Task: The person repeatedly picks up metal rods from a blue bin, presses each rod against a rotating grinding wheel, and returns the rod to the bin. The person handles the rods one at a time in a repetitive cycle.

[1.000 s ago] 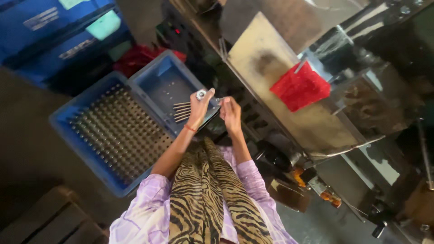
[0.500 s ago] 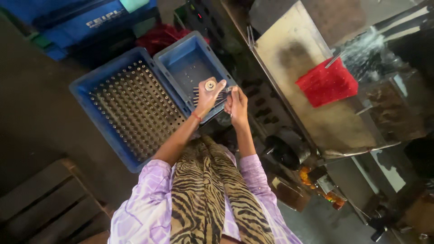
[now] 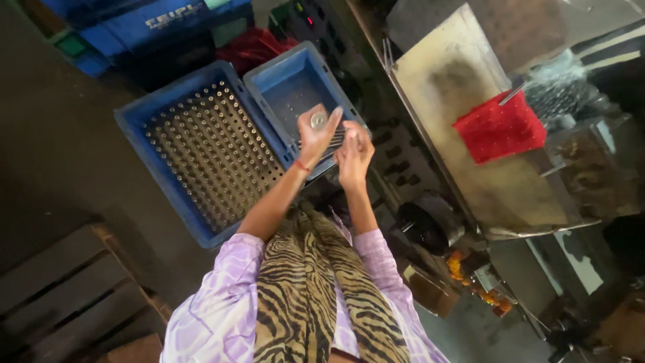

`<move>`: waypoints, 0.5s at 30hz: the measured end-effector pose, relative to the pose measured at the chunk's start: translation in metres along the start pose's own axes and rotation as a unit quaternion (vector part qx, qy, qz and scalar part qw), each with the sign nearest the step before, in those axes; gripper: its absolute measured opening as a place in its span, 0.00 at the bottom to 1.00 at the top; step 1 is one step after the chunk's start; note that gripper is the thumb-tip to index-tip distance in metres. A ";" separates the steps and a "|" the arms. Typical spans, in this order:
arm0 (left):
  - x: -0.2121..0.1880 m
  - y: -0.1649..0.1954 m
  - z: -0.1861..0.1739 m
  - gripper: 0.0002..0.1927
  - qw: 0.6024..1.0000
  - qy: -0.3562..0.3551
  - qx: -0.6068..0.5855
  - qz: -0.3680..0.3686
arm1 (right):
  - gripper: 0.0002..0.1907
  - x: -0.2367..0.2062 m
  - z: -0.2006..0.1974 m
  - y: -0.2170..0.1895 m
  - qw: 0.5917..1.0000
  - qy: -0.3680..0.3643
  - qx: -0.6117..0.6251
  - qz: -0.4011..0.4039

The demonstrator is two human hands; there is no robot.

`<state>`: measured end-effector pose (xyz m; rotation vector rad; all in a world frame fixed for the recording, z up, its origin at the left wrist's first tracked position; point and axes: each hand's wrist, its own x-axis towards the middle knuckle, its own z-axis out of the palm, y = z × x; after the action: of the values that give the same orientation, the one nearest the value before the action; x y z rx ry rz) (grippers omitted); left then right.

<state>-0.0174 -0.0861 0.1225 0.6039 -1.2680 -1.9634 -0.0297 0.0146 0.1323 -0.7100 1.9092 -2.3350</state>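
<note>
A small round metal part (image 3: 318,120) is pinched in the fingertips of the left hand (image 3: 316,138), raised above the small blue crate (image 3: 282,87) so its face can be seen. The right hand (image 3: 352,156) is held just beside it, fingers curled together; whether anything is gripped there cannot be told. Thin metal rods (image 3: 334,140) lie in the crate just under both hands. To the left of the left hand, a larger blue crate (image 3: 144,128) is packed with upright pieces kept in rows.

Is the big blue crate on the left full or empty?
Full: the big blue crate holds dense rows of upright small metal parts across its floor.
</note>
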 end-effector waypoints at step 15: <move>-0.031 -0.077 -0.068 0.04 0.862 -0.286 0.371 0.192 | 0.11 0.009 -0.050 -0.030 0.974 0.202 0.100 -0.035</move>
<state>0.0266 -0.0812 0.0245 0.0606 -2.3504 -1.3021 -0.0492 0.0648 0.1564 -0.3041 1.7584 -2.8416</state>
